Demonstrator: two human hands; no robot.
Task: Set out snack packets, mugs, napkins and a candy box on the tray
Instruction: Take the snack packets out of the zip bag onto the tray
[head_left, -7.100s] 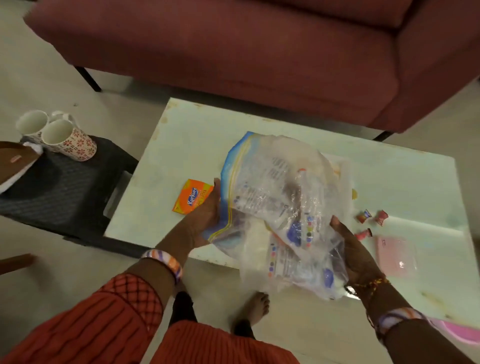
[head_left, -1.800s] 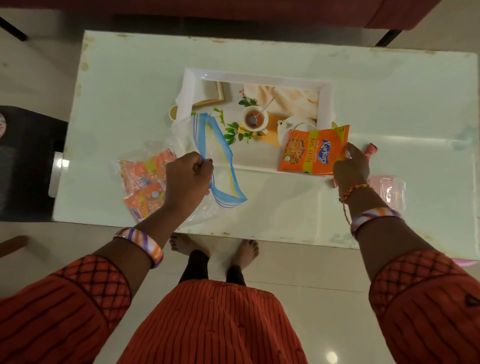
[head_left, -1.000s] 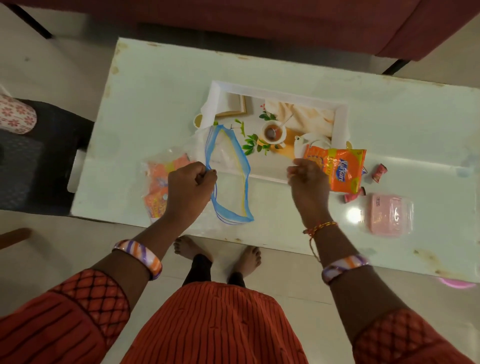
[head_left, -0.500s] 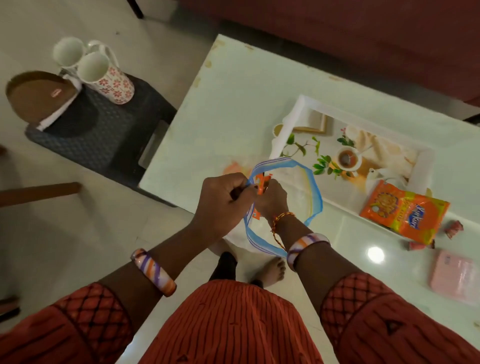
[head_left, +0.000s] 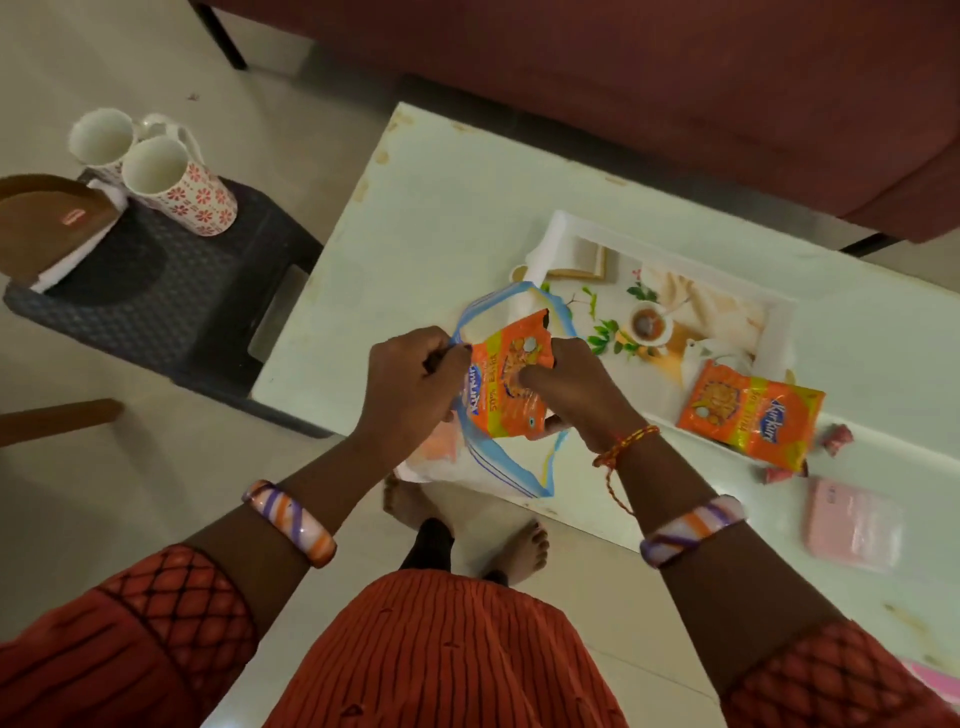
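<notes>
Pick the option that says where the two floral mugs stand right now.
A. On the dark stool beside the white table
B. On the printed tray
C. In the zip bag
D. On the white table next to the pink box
A: the two floral mugs stand side by side on the dark stool, off the white table and away from the printed tray.

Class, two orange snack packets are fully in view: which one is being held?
The orange snack packet over the zip bag, pinched by the right hand; the other packet lies untouched across the tray edge.
</notes>
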